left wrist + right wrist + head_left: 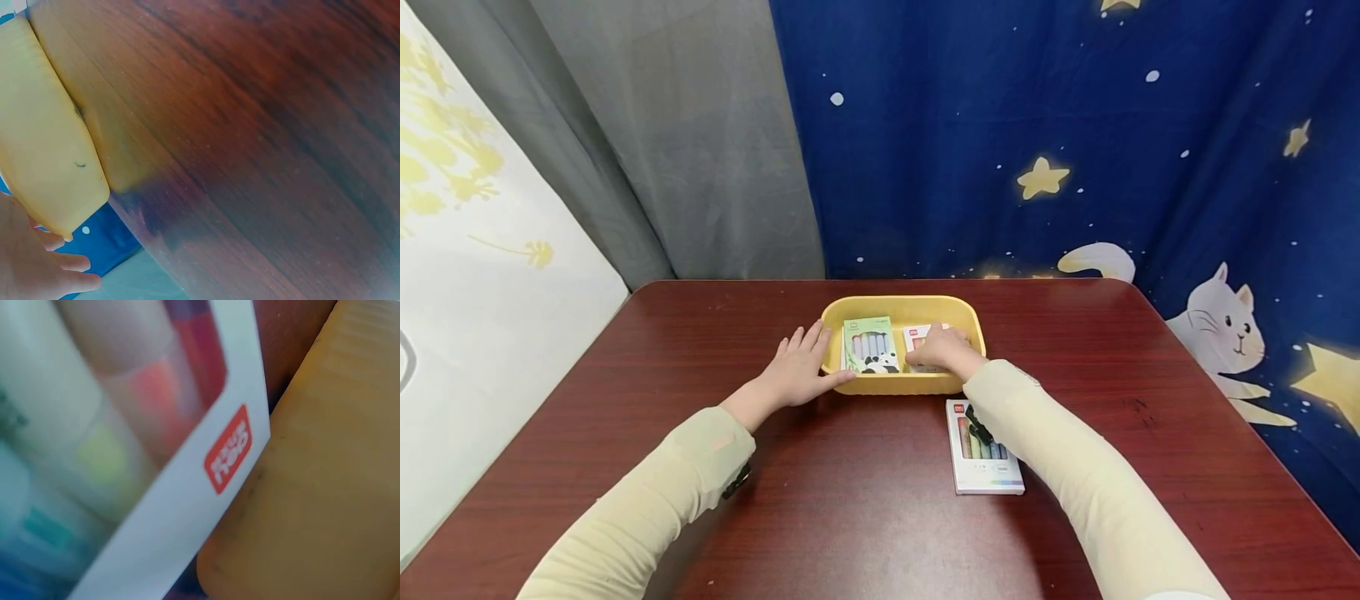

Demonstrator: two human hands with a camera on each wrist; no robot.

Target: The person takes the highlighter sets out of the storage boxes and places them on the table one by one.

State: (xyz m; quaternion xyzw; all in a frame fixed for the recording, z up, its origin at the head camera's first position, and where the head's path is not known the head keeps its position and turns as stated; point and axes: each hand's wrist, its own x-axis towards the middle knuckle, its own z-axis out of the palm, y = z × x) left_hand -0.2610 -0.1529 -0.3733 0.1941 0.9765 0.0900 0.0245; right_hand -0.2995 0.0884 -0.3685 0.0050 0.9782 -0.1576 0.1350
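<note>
A yellow plastic basket [887,385] stands toward the far edge of the table. My left hand [797,367] rests against its left end, fingers spread and straight, with the thumb along the front rim. Inside the basket, on the left, is a green box of markers with a panda picture [871,342]. My right hand [953,352] reaches into the right half and grips a white marker box [913,335], covering most of it. Under my right forearm lies another white marker box [988,475]; its red logo [228,450] fills part of the right wrist view.
The dark red wooden table [820,517] runs back to a grey curtain [715,167] and a blue star-patterned curtain [940,150]. A white panel with yellow flowers [475,317] borders the left side.
</note>
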